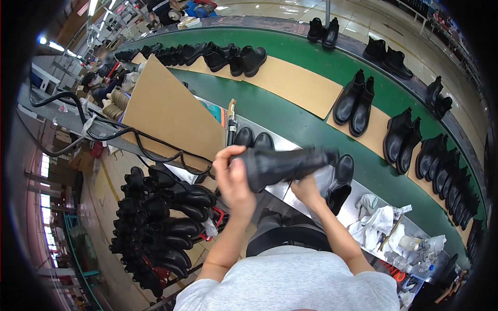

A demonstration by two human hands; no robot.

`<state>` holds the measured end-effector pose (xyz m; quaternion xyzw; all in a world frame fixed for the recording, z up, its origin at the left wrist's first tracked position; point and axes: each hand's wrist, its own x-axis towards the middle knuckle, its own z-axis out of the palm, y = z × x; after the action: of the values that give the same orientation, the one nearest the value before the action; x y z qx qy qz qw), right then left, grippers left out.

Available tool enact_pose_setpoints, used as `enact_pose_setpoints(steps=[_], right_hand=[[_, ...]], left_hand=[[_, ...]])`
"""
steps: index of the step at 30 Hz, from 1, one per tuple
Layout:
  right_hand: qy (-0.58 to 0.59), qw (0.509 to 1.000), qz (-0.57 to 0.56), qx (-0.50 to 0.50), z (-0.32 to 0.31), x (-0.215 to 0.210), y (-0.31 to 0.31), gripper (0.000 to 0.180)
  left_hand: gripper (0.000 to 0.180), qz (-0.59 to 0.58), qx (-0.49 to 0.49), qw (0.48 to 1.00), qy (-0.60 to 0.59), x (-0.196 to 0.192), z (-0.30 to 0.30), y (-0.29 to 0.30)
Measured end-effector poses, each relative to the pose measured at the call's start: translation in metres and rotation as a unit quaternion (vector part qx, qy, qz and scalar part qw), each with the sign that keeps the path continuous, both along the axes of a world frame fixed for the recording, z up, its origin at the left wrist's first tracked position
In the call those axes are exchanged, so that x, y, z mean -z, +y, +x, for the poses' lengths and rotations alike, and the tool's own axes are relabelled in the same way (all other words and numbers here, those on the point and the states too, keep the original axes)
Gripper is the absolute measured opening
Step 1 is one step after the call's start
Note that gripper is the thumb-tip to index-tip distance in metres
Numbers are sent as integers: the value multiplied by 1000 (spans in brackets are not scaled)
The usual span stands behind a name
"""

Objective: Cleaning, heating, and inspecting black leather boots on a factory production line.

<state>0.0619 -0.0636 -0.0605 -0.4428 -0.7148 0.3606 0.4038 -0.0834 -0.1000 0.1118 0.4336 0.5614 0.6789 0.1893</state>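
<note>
A black ankle boot [282, 165] lies sideways in the air in front of me, blurred by motion. My left hand [233, 179] is closed around its left end. Just below the boot's right part is my right hand [307, 189]; its fingers are hidden behind the boot, so I cannot tell how they are set. Past the held boot, two black shoe toes [254, 138] show on the metal worktop. Another pair of black boots [341, 181] rests right of my right hand, partly covered by the held boot.
A green conveyor belt [290, 111] carries black boots on cardboard strips. Cardboard [166, 109] stands at left beside a black cable [140, 140] and an upright tool [231, 122]. A rack of black boots [155, 223] is at lower left. White cloths [373, 223] and bottles [397, 262] lie right.
</note>
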Motion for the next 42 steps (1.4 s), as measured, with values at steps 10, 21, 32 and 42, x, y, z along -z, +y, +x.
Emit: enact_pose_setpoints(steps=[10,21,32,42], right_hand=[[-309,946,83,-45,-162,-17,20,80],[-410,911,-19,34,-144,-17,44,16],[-442,895,17,61,-57,-52,29,14],[-199,955,-219,-15,-254,99,138,65]], left_hand=[[35,-181,36,951,-248,-11,-113,-154],[34,-314,-16,947,-66,59,-128,-223],[21,-430,-73,899,-24,108,-134,-266],[56,-376,-117,878,-272,89,-115,-304]])
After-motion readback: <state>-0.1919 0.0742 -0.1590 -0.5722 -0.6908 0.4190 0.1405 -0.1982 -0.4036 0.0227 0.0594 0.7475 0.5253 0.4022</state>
